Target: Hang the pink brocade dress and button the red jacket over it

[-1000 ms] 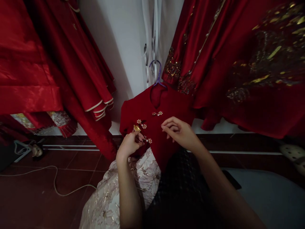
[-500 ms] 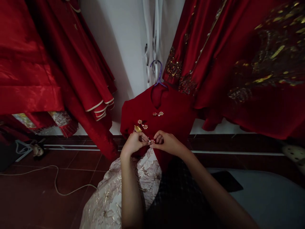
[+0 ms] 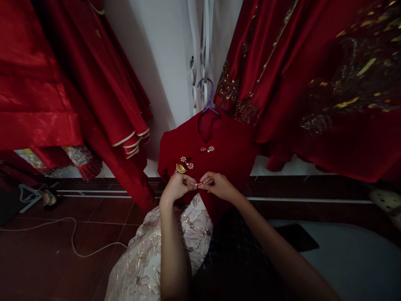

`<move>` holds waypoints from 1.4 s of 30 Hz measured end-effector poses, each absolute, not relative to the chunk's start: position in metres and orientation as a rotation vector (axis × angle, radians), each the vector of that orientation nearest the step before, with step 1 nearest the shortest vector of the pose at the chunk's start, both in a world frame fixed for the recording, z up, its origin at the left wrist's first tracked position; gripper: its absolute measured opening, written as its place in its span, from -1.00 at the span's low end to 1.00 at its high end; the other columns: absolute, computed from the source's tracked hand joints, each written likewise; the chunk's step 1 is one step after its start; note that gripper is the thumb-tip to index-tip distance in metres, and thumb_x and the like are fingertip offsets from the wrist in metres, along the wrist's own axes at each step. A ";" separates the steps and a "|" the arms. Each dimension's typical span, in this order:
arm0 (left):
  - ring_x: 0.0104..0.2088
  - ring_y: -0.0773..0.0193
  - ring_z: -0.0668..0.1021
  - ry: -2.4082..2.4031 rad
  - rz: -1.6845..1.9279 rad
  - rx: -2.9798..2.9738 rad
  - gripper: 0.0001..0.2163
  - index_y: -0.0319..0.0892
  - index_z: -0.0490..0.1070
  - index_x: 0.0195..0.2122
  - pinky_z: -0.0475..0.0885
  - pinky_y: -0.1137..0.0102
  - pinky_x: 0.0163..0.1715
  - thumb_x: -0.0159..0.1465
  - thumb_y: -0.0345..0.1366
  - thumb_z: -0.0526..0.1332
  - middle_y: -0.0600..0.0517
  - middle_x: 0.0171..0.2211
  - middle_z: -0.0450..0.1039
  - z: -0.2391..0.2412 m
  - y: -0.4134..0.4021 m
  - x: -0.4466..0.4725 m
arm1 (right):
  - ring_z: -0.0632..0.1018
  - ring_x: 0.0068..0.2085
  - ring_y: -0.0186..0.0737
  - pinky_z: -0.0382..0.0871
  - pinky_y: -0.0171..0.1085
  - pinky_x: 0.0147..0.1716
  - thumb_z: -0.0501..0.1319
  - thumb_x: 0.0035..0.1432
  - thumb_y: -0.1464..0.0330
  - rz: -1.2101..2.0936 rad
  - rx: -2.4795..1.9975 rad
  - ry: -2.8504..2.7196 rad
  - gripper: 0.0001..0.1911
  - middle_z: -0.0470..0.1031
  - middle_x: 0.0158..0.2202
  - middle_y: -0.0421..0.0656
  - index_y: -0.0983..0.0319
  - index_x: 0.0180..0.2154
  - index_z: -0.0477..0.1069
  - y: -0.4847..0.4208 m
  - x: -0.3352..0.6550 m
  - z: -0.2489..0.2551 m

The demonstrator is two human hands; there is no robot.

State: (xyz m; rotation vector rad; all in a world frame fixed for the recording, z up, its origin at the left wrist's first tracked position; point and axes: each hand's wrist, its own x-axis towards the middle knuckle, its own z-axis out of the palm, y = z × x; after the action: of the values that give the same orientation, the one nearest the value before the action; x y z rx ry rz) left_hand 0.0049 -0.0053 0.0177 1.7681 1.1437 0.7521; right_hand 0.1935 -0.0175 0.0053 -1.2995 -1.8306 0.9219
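A red top point(image 3: 233, 142) hangs in front of me on a purple hanger point(image 3: 210, 98). At its lower front, a small pearl-and-flower clasp point(image 3: 198, 185) lies between my fingertips, partly covered by them. My left hand point(image 3: 175, 189) pinches it from one side, and my right hand point(image 3: 221, 187) pinches it from the other. Higher up the top are two similar flower clasps, one near the neck point(image 3: 207, 149) and one at the left point(image 3: 187, 163). Beside the latter is a gold fan-shaped ornament point(image 3: 180, 168). White fabric with shiny flowers point(image 3: 197, 225) spreads below my hands.
Red garments hang at the left point(image 3: 106, 96) and right point(image 3: 338, 142), the latter with gold sequins. A pale rail point(image 3: 313, 201) runs low along the wall. A cord point(image 3: 75, 238) lies on the tiled floor. A dark flat object point(image 3: 296, 237) rests on a grey surface point(image 3: 354, 255).
My right hand's fingers have closed in around the clasp, covering more of it. My left hand stays pinched in nearly the same place.
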 end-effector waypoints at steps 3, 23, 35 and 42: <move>-0.40 0.32 0.54 1.147 0.758 1.823 -0.85 -0.27 0.51 -0.39 0.44 0.43 -0.34 -0.02 -0.36 0.32 -0.03 -0.42 0.54 0.020 -0.005 0.007 | 0.53 -0.35 -0.30 0.48 -0.30 -0.36 0.28 -0.08 0.41 0.976 -1.305 -1.797 -0.84 0.52 -0.41 -0.15 0.27 -0.36 0.40 -0.018 0.194 0.006; -0.47 0.35 0.52 0.967 0.954 1.664 -0.71 -0.27 0.43 -0.39 0.43 0.44 -0.40 -0.04 -0.16 0.35 0.00 -0.49 0.49 0.022 -0.004 0.011 | 0.48 -0.35 -0.35 0.47 -0.32 -0.41 0.34 -0.14 0.31 1.456 -1.177 -1.605 -0.69 0.44 -0.42 -0.18 0.29 -0.33 0.35 -0.021 0.208 0.029; -0.46 0.40 0.54 1.005 1.498 0.819 -0.66 -0.31 0.48 -0.35 0.47 0.45 -0.33 -0.01 -0.11 0.32 -0.04 -0.42 0.52 0.009 0.021 0.025 | 0.49 -0.28 -0.31 0.45 -0.25 -0.31 0.32 -0.08 0.24 1.636 -0.999 -1.872 -0.64 0.46 -0.30 -0.11 0.30 -0.27 0.33 -0.039 0.223 0.059; -0.52 0.43 0.51 1.028 1.601 0.817 -0.69 -0.31 0.50 -0.39 0.45 0.50 -0.43 -0.12 -0.19 0.38 0.00 -0.45 0.52 0.009 0.020 0.031 | 0.49 -0.29 -0.30 0.44 -0.24 -0.31 0.32 -0.10 0.22 1.661 -0.990 -1.873 -0.62 0.46 -0.33 -0.13 0.30 -0.28 0.32 -0.037 0.218 0.049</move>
State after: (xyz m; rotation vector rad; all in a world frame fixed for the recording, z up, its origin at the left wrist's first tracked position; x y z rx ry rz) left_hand 0.0308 0.0203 0.0087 0.8171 1.0281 1.6007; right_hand 0.2181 -0.0369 0.0491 -0.9897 -1.8728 1.6608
